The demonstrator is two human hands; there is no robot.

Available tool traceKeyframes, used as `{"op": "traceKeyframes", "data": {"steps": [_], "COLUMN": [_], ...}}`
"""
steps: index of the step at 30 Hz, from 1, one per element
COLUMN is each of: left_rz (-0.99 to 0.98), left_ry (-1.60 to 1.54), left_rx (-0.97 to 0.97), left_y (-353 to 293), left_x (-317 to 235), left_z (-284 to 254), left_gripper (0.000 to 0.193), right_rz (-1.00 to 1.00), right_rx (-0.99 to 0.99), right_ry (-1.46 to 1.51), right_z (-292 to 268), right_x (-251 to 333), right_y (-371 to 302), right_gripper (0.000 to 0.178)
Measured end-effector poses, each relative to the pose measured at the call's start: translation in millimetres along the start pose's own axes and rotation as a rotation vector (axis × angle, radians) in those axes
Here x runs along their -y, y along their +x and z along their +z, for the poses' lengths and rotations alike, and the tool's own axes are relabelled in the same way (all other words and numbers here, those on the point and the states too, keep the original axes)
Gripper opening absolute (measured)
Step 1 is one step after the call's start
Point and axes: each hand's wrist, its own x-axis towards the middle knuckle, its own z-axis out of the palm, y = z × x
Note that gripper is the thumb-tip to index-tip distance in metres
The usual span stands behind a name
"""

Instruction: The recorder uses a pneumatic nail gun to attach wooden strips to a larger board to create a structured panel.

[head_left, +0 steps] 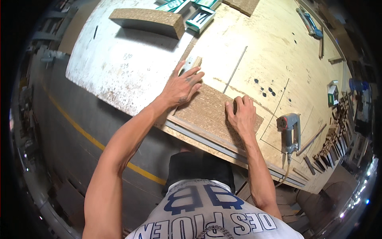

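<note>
A flat rectangular piece of particle board lies at the near edge of the workbench, in front of me. My left hand reaches over its left end, with the thumb on one side and the fingers on the other side of a narrow wooden strip. The palm hides the strip's near part. My right hand rests on the board's right part, fingers bent and thumb apart, holding nothing. To the right of that hand, a grey and red air stapler stands on the bench, its hose running down past the near edge.
A thick particle board block stands on the white left part of the bench, beside an opened green and white box. Blue-handled tools lie far right. Stacked wooden offcuts crowd the right edge. A thin rod lies beyond the board.
</note>
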Motion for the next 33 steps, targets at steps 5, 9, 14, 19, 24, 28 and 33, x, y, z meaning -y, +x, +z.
{"op": "traceKeyframes", "data": {"steps": [5,9,14,19,24,28,33], "left_rz": [-0.01,-0.044,0.042,0.075,0.071,0.047,0.048], "left_ry": [0.144,0.191,0.181,0.103,0.035,0.008,-0.054], "left_rx": [-0.026,-0.002,0.044,0.113,0.071,0.069,0.083], "left_y": [-2,-2,-2,-2,-3,-1,2], "left_x": [-3,-3,3,12,11,12,17], "left_z": [-4,1,-6,-12,-3,0,2], "left_gripper": [0.046,0.048,0.061,0.072,0.069,0.065,0.061], "right_rz": [0.034,0.04,0.052,0.064,0.073,0.066,0.076], "right_rx": [-0.145,-0.27,-0.272,-0.28,-0.276,-0.282,-0.27], "right_ry": [0.012,0.054,0.074,0.08,0.055,0.048,0.043], "right_z": [18,27,32,31,31,33,34], "right_x": [0,-2,-3,0,-2,-2,-1], "right_y": [-7,-8,-10,-10,-9,-10,-10], "right_gripper": [0.019,0.013,0.013,0.014,0.014,0.015,0.016]}}
